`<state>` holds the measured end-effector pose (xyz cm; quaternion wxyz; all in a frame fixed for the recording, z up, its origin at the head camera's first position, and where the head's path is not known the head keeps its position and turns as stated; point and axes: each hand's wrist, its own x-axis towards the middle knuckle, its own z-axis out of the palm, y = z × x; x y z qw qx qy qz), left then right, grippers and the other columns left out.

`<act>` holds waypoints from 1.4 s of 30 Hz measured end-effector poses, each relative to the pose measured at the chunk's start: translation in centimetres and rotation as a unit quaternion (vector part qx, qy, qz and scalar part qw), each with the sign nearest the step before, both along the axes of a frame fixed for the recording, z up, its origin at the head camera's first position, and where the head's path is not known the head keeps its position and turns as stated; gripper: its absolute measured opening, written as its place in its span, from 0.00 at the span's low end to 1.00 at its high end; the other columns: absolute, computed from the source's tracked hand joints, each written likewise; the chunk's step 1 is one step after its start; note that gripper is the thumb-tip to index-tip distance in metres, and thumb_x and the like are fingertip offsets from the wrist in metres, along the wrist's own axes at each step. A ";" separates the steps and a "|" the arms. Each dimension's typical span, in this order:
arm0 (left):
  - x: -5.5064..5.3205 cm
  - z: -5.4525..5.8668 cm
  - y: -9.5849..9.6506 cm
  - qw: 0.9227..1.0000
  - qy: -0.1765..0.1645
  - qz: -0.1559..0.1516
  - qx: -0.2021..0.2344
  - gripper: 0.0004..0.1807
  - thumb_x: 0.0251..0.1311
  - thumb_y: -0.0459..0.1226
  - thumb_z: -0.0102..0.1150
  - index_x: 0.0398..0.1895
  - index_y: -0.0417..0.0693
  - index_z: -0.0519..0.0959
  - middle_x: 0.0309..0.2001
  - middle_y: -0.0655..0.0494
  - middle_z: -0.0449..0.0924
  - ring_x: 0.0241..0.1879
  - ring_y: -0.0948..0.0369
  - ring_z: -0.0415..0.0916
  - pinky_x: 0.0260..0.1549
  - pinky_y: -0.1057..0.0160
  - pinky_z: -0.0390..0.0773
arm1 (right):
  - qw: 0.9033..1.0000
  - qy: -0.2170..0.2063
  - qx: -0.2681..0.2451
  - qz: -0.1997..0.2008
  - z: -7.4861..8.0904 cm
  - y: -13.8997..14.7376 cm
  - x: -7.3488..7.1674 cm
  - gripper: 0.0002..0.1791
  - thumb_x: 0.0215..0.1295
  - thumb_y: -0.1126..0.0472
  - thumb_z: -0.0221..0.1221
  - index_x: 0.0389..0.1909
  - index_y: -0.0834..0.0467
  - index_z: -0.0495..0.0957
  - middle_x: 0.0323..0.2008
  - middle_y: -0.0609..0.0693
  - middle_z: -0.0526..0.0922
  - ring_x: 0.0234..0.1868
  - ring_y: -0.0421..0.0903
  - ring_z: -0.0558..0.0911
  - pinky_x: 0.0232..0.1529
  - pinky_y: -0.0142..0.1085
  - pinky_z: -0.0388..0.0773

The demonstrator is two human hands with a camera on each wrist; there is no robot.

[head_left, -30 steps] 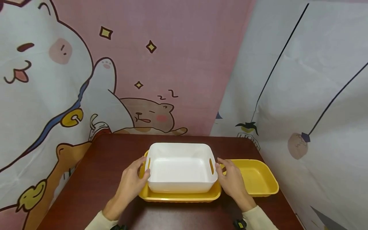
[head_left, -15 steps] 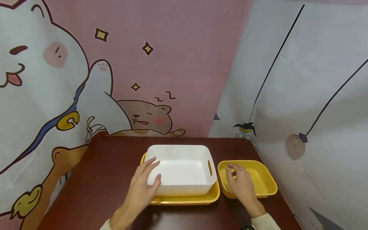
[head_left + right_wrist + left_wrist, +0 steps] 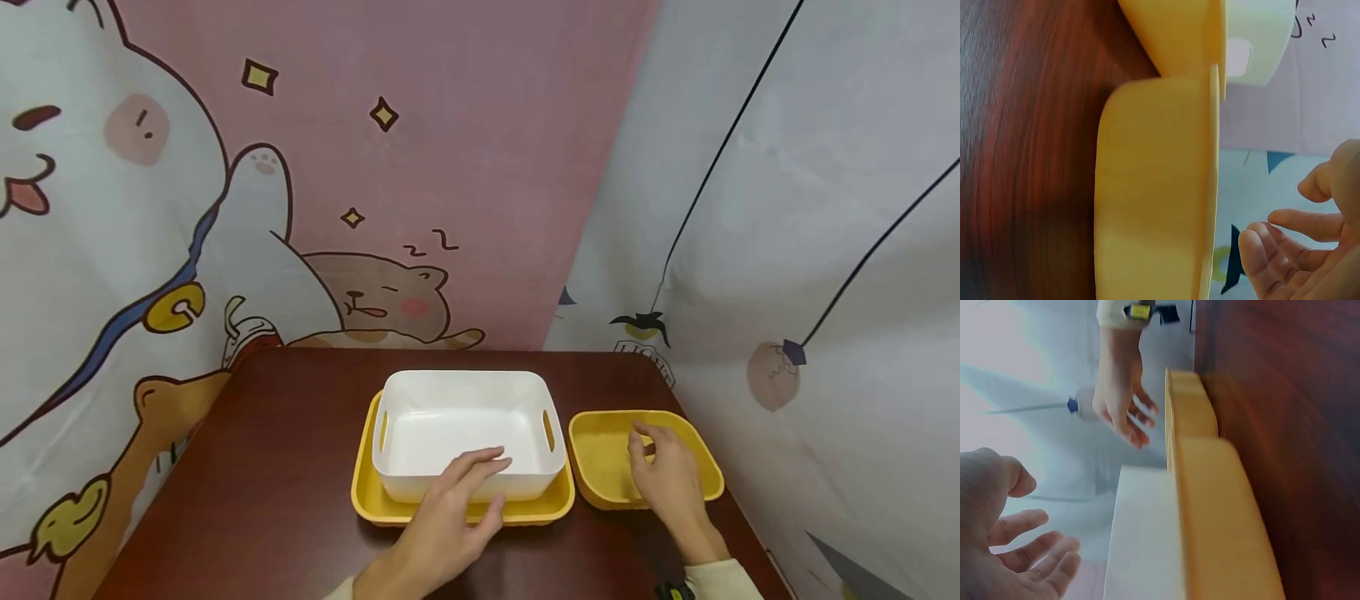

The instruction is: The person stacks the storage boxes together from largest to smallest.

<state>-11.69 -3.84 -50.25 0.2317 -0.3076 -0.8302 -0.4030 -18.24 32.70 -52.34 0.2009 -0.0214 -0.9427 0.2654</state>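
Note:
A white basket (image 3: 465, 425) with a slot handle in each short side sits inside a larger yellow tray (image 3: 365, 483) on the table. My left hand (image 3: 453, 517) hovers over the front rim of both, fingers spread and nothing held; the left wrist view shows those fingers (image 3: 1035, 550) apart from the basket wall. To the right is a smaller yellow tray (image 3: 600, 458). Above it hangs my right hand (image 3: 671, 479), fingers loosely bent, with no object between thumb and fingertips. In the right wrist view this hand (image 3: 1310, 237) is clear of the tray's rim.
The dark red-brown table (image 3: 292, 450) extends to the left of the trays. A cartoon-printed cloth (image 3: 480, 167) hangs behind it, and a pale printed cloth (image 3: 840, 250) runs along the right edge, close to the smaller tray.
Both hands have left the white basket's sides. The left moved right, across to its front; the right moved right, over the smaller yellow tray. The basket stays in the larger tray.

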 end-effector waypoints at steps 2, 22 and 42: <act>0.2 -0.2 1.0 1.000 -0.019 -0.017 -0.001 0.28 0.70 0.32 0.78 0.73 0.48 0.86 0.73 0.51 0.87 0.68 0.53 0.90 0.67 0.52 0.92 | 1.000 0.003 0.002 -0.006 0.1 0.6 0.0 0.19 0.85 0.60 0.64 0.66 0.68 0.90 0.59 0.72 0.91 0.44 0.61 0.93 0.37 0.46 0.85; 0.2 -0.6 8.1 0.994 -0.077 -0.061 -0.040 0.27 0.80 0.38 0.68 0.79 0.46 0.82 0.75 0.49 0.86 0.73 0.54 0.87 0.72 0.55 0.88 | 0.999 -0.014 0.031 -0.038 0.4 4.3 -0.8 0.21 0.83 0.61 0.62 0.65 0.72 0.88 0.56 0.76 0.86 0.51 0.73 0.88 0.54 0.73 0.85; -3.2 2.4 14.0 0.979 -0.189 -0.035 -0.074 0.31 0.82 0.46 0.65 0.83 0.45 0.79 0.77 0.50 0.84 0.76 0.56 0.83 0.75 0.59 0.84 | 0.996 -0.068 0.066 0.000 0.6 7.9 -2.5 0.25 0.83 0.60 0.64 0.69 0.75 0.83 0.64 0.84 0.81 0.63 0.84 0.81 0.65 0.78 0.77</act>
